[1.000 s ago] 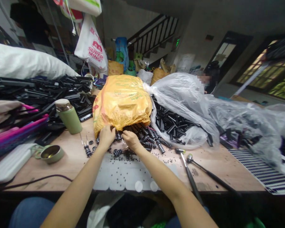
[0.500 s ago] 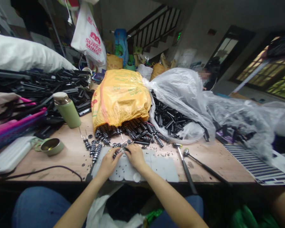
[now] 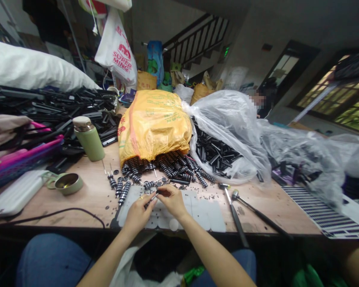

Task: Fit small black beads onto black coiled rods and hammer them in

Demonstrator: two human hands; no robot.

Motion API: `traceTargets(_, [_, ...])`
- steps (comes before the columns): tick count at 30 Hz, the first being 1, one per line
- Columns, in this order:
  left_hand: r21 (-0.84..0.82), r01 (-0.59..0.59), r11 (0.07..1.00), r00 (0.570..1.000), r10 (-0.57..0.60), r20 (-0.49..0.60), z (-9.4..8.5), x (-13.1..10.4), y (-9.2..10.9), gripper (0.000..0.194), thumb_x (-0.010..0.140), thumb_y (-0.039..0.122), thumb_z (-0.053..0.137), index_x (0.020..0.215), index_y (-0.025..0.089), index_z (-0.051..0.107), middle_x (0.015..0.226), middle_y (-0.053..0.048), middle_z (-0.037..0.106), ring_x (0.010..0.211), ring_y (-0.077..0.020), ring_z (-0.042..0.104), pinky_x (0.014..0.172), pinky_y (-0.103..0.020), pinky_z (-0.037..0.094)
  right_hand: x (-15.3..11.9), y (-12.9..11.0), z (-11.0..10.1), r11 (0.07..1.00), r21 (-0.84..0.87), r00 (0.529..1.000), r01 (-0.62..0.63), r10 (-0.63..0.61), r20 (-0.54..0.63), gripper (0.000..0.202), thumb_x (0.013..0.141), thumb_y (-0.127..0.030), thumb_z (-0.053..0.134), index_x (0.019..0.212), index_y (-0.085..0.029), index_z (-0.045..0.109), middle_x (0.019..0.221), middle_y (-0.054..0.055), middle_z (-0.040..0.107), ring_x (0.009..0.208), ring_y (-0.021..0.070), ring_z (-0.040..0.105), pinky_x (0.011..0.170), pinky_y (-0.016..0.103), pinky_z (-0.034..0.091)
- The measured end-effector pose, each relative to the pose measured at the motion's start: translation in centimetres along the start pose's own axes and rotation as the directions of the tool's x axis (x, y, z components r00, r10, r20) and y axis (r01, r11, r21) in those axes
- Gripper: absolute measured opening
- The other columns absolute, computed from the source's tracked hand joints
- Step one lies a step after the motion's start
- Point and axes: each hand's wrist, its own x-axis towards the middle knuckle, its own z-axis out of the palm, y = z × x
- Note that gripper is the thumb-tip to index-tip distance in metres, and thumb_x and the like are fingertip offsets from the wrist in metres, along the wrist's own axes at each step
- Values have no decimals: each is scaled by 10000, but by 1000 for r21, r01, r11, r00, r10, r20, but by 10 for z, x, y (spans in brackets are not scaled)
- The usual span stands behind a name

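My left hand (image 3: 139,211) is closed on a thin metal rod (image 3: 154,196) with dark rings partly hidden by the fingers. Its bare end points toward my right hand (image 3: 172,201), which pinches a small black piece (image 3: 159,191) at that end. Whether the two parts touch is too small to tell. Both hands are above a grey mat (image 3: 197,211) scattered with tiny dark bits. Just beyond them, black rods with silvery rings (image 3: 176,165) spill from a yellow sack (image 3: 155,123). A few similar ringed rods (image 3: 125,192) lie left of the mat.
Two hammers (image 3: 231,207) lie to the right. On the left are a green flask (image 3: 89,139), its cup (image 3: 68,184), a white box-like device (image 3: 14,193) and a cable. A clear plastic bag (image 3: 239,115) holds black parts. A person (image 3: 266,99) is at the far right.
My hands stay close together over the mat, and the metal rod end now shows between them. The right fingers have shifted slightly onto the small black piece. The whole view has moved a little.
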Motion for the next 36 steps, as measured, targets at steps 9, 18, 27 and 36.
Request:
traceTargets(9, [-1,31,1000,999,-31,6,-6,-4,-1,339,814,368,451,1046,188,622,1031,-60,658,970,-189,594,878,-327,454,-7,0,5,997,-26,998,68,-67,14,201,696,-155,586,862,-216,682,880,42,681,817,175,630,767,311,511])
traceTargets(18, [8,36,999,999,-36,9,-12,0,4,334,808,393,461,1000,190,644,1007,-56,668,957,-195,601,869,-329,462,-11,0,12,978,167,991,-127,133,-28,203,634,-186,656,833,-202,697,836,34,696,762,187,646,739,322,522])
traceTargets(27, [4,48,999,998,-48,30,-13,-4,2,338,813,385,447,1034,206,629,1013,-54,666,958,-196,604,863,-331,464,-10,-3,8,998,19,998,54,-54,-11,194,708,-169,595,871,-225,685,895,43,688,828,182,638,766,324,517])
traceTargets(36, [-51,139,989,988,-142,-60,-10,0,-10,350,812,408,425,1024,200,609,1054,-42,652,1006,-193,584,894,-317,442,11,7,9,905,-375,978,200,-162,131,224,796,-140,487,950,-208,634,1004,69,648,995,193,551,903,367,417])
